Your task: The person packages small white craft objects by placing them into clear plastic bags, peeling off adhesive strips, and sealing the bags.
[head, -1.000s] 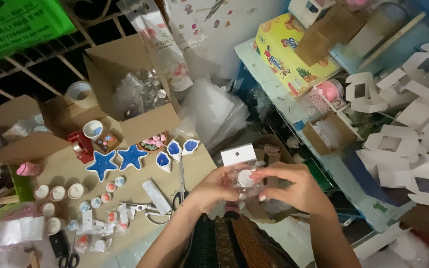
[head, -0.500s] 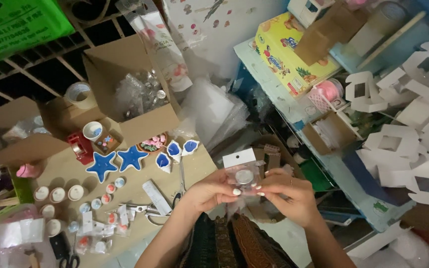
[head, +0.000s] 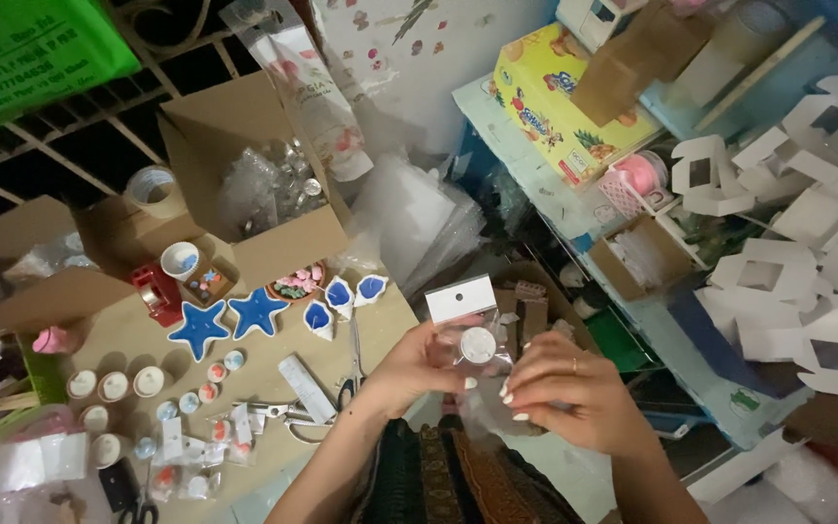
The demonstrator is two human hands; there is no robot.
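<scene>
Packet between both hands' grip

In the middle of the frame, the left hand and right hand hold a small bag between them. Two stars lie on the table at the left, with scissors below them. An open box sits above the stars. Paper cutouts lie at the right

Dim, warm indoor light falls from above; the white cardboard cutouts at right glare palest, corners sink into shadow, and edges look soft and grainy.
</scene>
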